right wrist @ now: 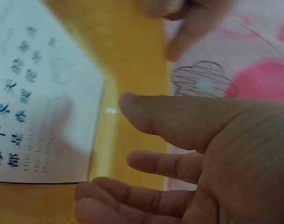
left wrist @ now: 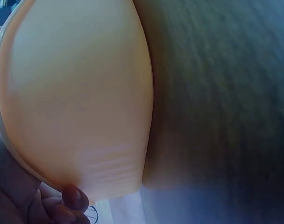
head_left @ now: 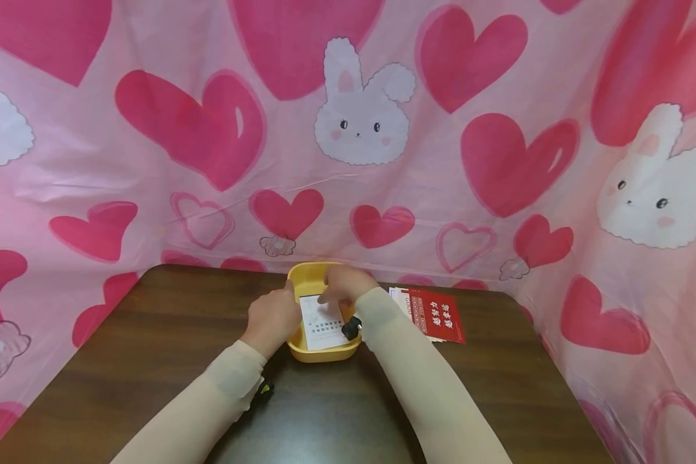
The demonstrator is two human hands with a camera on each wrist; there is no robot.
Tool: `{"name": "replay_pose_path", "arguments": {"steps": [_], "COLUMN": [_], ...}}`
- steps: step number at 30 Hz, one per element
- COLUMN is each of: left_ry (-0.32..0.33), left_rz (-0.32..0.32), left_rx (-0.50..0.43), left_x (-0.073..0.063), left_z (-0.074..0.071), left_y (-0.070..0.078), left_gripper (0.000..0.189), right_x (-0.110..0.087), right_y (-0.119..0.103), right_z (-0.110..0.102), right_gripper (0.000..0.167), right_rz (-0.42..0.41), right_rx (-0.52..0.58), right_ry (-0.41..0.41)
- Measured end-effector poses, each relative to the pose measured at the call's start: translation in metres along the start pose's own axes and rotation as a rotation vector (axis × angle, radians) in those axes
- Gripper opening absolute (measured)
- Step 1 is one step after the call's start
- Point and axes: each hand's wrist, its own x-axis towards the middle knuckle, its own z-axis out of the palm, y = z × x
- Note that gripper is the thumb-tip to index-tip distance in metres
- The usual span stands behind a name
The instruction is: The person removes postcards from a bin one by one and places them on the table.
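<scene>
A yellow plastic basin [head_left: 323, 356] stands on the table, with a white card [head_left: 318, 325] printed with dark characters lying in it. My left hand [head_left: 274, 317] grips the basin's left rim; in the left wrist view its fingertips [left wrist: 74, 198] curl against the outer wall. Over the far right part of the basin hovers my right hand [head_left: 348, 285]. Seen from the right wrist, its fingers [right wrist: 146, 198] and thumb are spread beside the card's edge, with nothing held between them.
Right of the basin, red cards [head_left: 441, 316] with white characters lie overlapping paler ones [head_left: 400, 299]. The dark wooden table [head_left: 209, 316] ends at a pink curtain [head_left: 336, 212] with hearts and rabbits, which hangs close behind the basin.
</scene>
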Motion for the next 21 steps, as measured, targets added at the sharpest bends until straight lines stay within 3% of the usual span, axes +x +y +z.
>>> {"name": "replay_pose_path", "arguments": {"steps": [9, 13, 21], "left_ry": [0.018, 0.024, 0.018], "left_rz": [0.015, 0.018, 0.009], "left_rx": [0.022, 0.023, 0.013], "left_x": [-0.002, -0.003, -0.003], "left_z": [-0.001, -0.001, 0.001], "left_y": [0.003, 0.003, 0.002], "left_gripper": [0.065, 0.063, 0.067], "right_x": [-0.015, -0.018, -0.01], "right_y": [-0.031, -0.037, -0.032], "right_z": [0.013, 0.019, 0.026], "right_gripper": [0.042, 0.047, 0.045], "right_rz": [0.175, 0.167, 0.153], "right_rx": [-0.199, -0.246, -0.219], "right_ry": [0.067, 0.093, 0.075]}}
